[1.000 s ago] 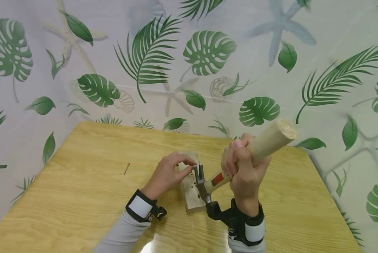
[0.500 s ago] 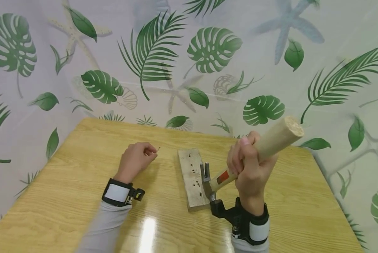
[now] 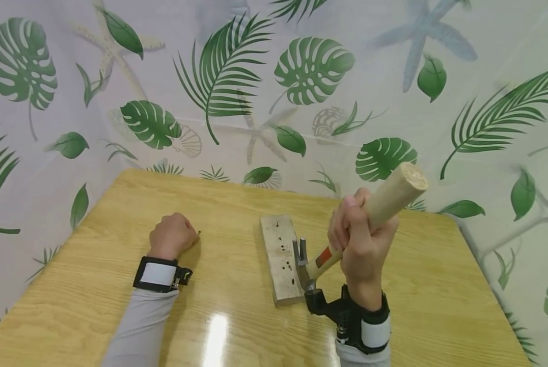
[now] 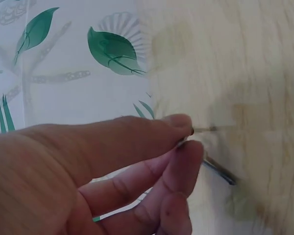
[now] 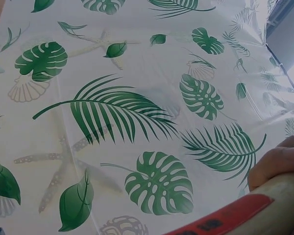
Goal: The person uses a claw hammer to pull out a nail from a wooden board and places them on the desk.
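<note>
On glossy wood-grain table (image 3: 237,204), left hand (image 3: 172,235) pinching thin nail (image 4: 218,170), right hand (image 3: 363,239) gripping wooden-handled hammer (image 3: 384,201).

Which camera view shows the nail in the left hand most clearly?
The left wrist view: the nail sticks out from the pinching fingertips of the left hand, though blurred. The head view shows only a tiny tip beside that hand. The right wrist view shows none of it.
</note>
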{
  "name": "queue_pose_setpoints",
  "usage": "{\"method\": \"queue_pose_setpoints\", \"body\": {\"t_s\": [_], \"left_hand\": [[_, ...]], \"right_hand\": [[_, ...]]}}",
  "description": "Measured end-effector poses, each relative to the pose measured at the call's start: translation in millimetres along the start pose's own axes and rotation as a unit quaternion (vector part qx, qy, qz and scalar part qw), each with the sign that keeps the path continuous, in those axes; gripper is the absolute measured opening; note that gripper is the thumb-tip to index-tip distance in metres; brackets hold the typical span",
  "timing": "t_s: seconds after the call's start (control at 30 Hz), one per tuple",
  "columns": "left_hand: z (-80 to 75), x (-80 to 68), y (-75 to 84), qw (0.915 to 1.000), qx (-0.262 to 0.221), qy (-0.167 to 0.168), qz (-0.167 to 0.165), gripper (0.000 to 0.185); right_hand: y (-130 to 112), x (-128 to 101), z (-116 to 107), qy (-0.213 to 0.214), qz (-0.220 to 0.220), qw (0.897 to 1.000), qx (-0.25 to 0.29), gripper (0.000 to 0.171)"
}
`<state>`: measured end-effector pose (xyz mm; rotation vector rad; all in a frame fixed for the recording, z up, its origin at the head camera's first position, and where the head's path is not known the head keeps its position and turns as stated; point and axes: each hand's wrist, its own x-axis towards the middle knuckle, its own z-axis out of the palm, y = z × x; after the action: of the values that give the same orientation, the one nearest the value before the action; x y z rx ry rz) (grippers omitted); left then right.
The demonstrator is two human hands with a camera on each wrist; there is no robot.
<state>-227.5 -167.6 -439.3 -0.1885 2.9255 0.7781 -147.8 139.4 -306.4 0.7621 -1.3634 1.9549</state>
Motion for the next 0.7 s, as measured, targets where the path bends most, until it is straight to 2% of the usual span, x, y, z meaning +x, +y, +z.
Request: {"method": "queue_pose_setpoints", "body": {"t_s": [0.2, 0.5, 0.7], "left_hand": [[3.2, -0.1, 1.9, 0.9996, 0.017, -0.013, -0.017, 0.032], [3.4, 0.7, -0.3, 0.9989, 0.016, -0.016, -0.041, 0.03], [5.0, 1.5, -0.7, 0.9992, 0.011, -0.018, -0.035, 0.033]], "right_hand": [[1.5, -0.8, -0.2, 0.0, 0.007, 1.0, -0.011, 0.033], [5.4, -1.3, 0.7, -0.004, 0.014, 1.0, -0.011, 0.033], [7.3, -1.5, -0.5, -0.007, 0.016, 1.0, -0.024, 0.034]]}}
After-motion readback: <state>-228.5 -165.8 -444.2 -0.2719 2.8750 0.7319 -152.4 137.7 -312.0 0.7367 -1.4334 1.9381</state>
